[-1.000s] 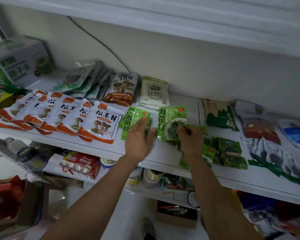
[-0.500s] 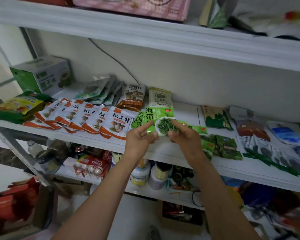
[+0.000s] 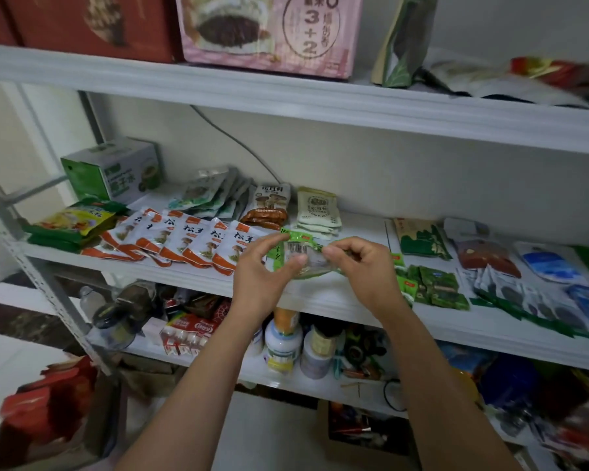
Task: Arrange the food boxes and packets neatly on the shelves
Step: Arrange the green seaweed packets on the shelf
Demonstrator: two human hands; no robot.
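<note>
Green packet (image 3: pixel 303 254) pinched in left hand (image 3: pixel 262 280) and right hand (image 3: pixel 361 270) grip, barcode side up, front hidden, edges blurred

Single head cam, wide-angle, faced forward and slightly down at the middle shelf (image 3: pixel 320 297) from close range, arms entering from the bottom edge.

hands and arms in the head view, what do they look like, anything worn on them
Both arms are bare up to where they leave the bottom of the picture: no sleeves show. The left hand and the right hand wear no gloves, and no watch, bracelet or ring can be seen. Nails look short and plain.
</note>
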